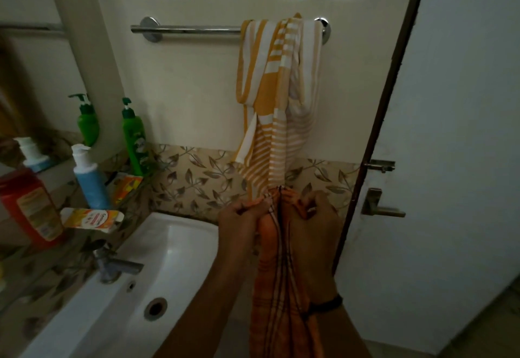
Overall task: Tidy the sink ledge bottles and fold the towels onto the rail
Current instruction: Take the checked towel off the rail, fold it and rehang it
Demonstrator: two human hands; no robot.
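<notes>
An orange checked towel (pixel 277 295) hangs down between my arms. My left hand (pixel 242 222) and my right hand (pixel 312 222) both pinch its top edge, close together, just right of the sink. A yellow and white striped towel (pixel 277 96) hangs bunched over the right end of the chrome rail (pixel 191 30) on the wall. On the ledge at the left stand a green pump bottle (pixel 134 138), a blue bottle with a white cap (pixel 89 180) and a red bottle (pixel 31 205).
The white sink (pixel 180 245) with its tap (pixel 112 264) lies at the lower left. Small orange cartons (pixel 92 218) lie on the ledge. A mirror (pixel 33 62) reflects the bottles. A white door (pixel 455 132) with a handle (pixel 380 208) stands at the right.
</notes>
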